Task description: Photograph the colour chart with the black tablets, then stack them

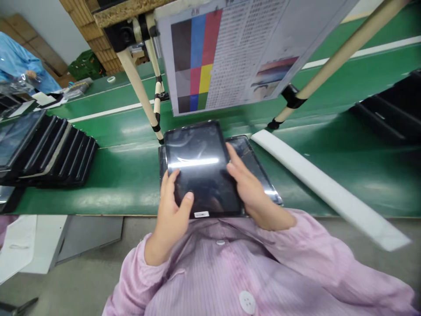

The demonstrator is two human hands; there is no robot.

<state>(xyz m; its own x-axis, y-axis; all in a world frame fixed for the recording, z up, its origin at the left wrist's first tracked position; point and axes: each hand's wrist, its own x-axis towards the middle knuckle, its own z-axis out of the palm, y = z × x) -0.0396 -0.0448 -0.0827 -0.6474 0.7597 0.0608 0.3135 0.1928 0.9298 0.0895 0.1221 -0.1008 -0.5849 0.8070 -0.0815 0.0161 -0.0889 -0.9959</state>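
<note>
A dark, glossy tablet-like screen panel (204, 184) is held between my two hands, tilted a little, with a small white label on its near edge. My left hand (174, 215) grips its left side, thumb and fingertips lying on the glass. At the right edge, my right hand (248, 184) closes on the panel, its thumb along the side and part of the fingers hidden. Beneath it on the green bench lies another dark panel (251, 158), mostly covered by the held one.
A stack of dark panels (66, 151) stands at the left. A long white strip (329, 188) juts over the bench's front edge at right. Beige pipe legs (140, 90) hold a printed colour chart (226, 61). More black panels (391, 109) sit far right. A co-worker's blue sleeve (19, 61) shows upper left.
</note>
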